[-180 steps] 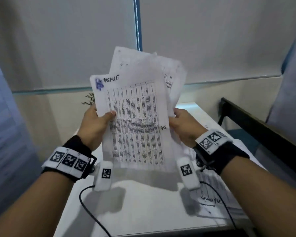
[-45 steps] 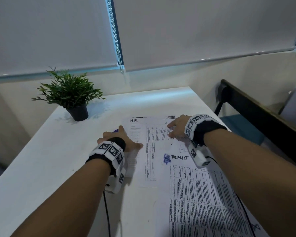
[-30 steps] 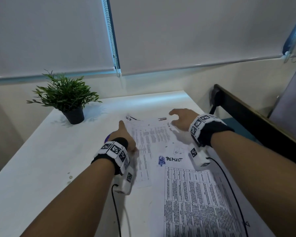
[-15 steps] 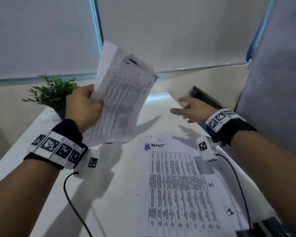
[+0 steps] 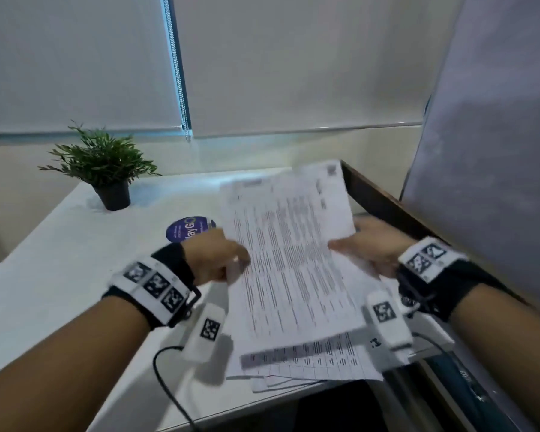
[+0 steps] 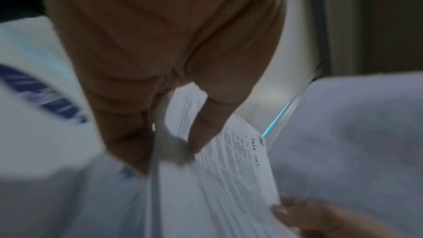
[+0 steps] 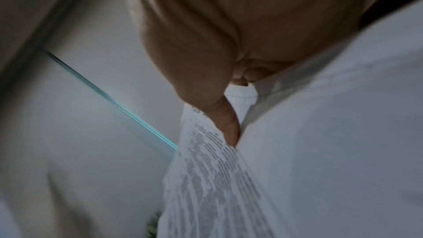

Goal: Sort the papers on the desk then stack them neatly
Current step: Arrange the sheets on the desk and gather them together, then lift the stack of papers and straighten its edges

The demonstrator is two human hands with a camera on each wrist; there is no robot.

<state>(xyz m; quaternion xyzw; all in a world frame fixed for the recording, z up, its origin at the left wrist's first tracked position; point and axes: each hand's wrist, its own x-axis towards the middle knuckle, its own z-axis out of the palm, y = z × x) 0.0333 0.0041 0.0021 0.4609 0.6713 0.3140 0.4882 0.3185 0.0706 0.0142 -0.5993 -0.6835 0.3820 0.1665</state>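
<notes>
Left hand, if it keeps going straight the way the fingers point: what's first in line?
Probably the right hand. The left hand points rightward, gripping the held papers at their left edge; the right hand grips the opposite edge. Depth is uncertain.

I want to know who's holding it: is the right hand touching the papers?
Touching. The right wrist view shows the right hand's thumb pressed on the papers; head view agrees.

Both forearms are bare. Each wrist wears a black strap (image 5: 176,263) topped by a white band (image 5: 152,289) printed with black square markers. A small white module (image 5: 208,330) with one marker hangs at each wrist's 6 o'clock side, trailing a black cable (image 5: 169,388).
</notes>
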